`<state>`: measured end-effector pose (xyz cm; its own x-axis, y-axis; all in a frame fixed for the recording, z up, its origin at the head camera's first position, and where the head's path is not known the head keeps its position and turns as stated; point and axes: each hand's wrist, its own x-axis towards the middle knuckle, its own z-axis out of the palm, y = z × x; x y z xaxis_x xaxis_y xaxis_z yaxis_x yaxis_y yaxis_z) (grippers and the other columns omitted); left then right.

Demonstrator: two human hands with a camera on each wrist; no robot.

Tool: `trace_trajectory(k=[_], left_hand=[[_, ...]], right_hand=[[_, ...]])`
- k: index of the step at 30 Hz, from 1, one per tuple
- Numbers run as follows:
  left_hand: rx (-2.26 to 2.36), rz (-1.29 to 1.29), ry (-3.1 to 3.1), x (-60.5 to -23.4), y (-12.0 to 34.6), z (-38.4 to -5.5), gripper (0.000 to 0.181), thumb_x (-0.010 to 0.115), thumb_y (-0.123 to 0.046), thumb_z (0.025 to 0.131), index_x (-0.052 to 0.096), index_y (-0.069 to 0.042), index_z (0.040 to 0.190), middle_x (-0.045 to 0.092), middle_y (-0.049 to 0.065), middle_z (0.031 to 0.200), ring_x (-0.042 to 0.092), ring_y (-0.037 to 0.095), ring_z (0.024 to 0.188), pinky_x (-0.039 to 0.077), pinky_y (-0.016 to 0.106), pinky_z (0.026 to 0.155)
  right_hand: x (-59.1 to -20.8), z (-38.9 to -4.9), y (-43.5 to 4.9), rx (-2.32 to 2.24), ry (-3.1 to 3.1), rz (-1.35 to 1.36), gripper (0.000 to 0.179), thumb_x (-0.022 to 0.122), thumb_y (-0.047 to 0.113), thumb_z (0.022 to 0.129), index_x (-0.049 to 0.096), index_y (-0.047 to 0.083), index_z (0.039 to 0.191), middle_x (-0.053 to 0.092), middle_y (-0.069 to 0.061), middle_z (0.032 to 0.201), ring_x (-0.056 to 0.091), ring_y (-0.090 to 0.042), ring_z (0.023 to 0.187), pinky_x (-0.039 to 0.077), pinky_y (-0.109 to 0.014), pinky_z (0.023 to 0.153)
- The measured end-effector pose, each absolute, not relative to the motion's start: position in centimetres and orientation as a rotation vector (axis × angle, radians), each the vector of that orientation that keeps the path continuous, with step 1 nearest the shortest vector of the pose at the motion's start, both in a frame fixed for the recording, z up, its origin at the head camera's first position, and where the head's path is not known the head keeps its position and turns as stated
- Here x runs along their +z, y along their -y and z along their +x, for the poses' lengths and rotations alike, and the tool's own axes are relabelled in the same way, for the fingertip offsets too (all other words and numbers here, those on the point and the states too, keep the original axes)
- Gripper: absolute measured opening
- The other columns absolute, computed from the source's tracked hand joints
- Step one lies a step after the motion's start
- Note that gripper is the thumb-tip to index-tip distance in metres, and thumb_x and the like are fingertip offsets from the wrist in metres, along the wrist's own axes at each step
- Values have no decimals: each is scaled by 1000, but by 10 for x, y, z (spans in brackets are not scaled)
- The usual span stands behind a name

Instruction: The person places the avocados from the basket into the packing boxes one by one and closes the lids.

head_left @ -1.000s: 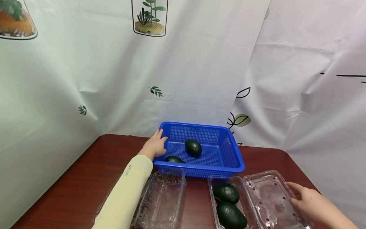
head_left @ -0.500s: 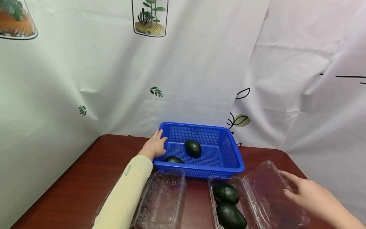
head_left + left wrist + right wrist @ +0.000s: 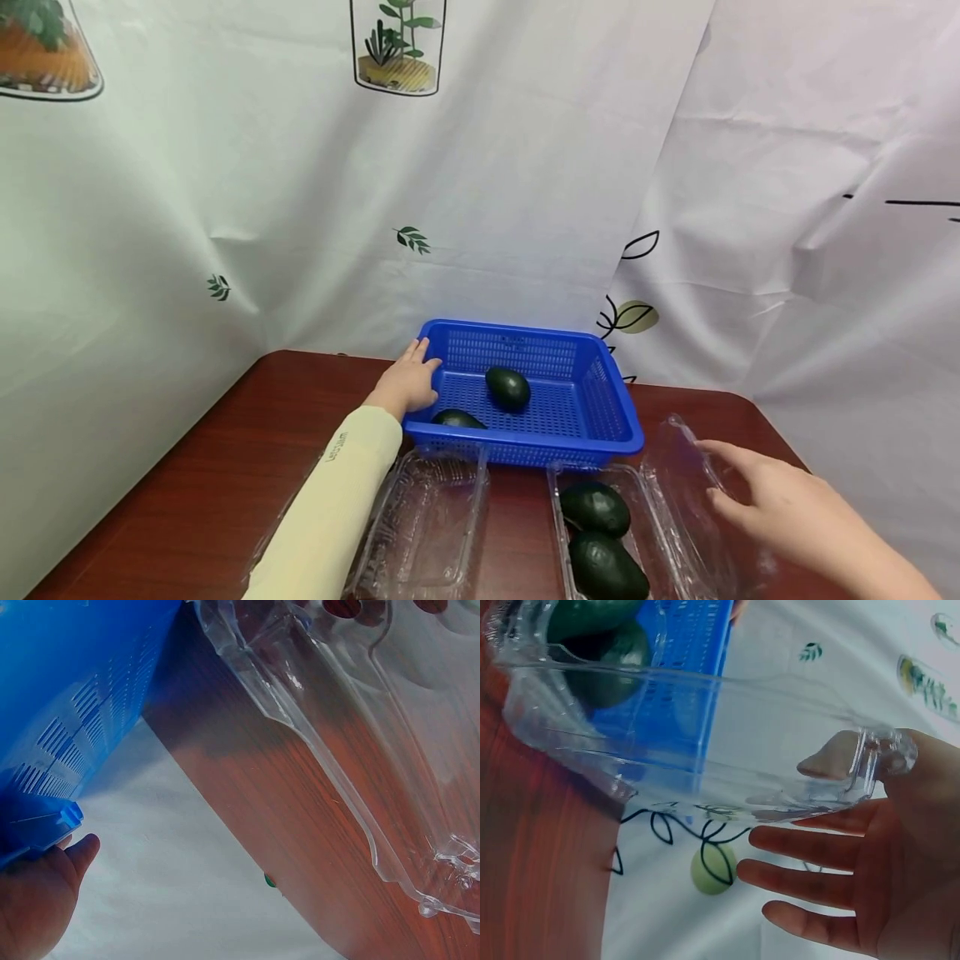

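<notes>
My left hand (image 3: pixel 407 383) holds the left rim of the blue plastic basket (image 3: pixel 525 444), digits over both sides of it. Two avocados lie inside: one avocado (image 3: pixel 507 388) mid-basket, another avocado (image 3: pixel 457 418) partly hidden by the front wall. At the right, a clear clamshell box (image 3: pixel 557 500) contains avocados, with a rear avocado (image 3: pixel 595 508) and a front avocado (image 3: pixel 606 567) visible. Its hinged lid (image 3: pixel 765 720) stands tilted up. My right hand (image 3: pixel 900 855) touches the lid's far edge between thumb and index finger, the other fingers straight and spread.
A second clear clamshell box (image 3: pixel 427 533) lies open in front of the basket, its lid partly hidden under my left sleeve (image 3: pixel 330 508). The dark red table (image 3: pixel 217 475) meets a white printed curtain (image 3: pixel 480 167) at the back.
My right hand has moved left and slightly up, and the right box's lid has swung up from lying flat to a steep tilt. The left hand and basket stay put.
</notes>
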<state>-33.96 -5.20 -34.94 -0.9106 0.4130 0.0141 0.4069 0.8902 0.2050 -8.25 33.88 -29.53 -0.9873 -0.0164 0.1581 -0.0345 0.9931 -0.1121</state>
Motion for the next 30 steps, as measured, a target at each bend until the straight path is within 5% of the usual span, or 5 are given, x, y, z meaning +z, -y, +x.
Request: trace_trajectory(k=[5,12,30], left_hand=[[318,660,-3026,-350,53,-341,60,63,-18,98,44,-3,153,11,22,167,5,38,155,19,53,122],[335,660,-3020,-351,53,-342,61,64,-18,97,44,-3,153,10,21,167,4,38,155,18,53,123],[358,645,-3011,-354,52,-345,62,64,-20,98,43,-5,154,9,20,168,3,36,155,18,52,123]], right_hand=[[-293,-82,-328,139,2934,119,53,79,29,84,64,13,132,68,-9,125,68,-30,106,55,-54,76],[-293,-83,-315,145,2945,171,50,80,36,85,66,16,129,68,-4,124,67,-27,110,56,-50,79],[-304,-84,-278,97,2944,528,45,70,58,89,66,26,121,61,12,117,63,-1,86,55,-33,67]])
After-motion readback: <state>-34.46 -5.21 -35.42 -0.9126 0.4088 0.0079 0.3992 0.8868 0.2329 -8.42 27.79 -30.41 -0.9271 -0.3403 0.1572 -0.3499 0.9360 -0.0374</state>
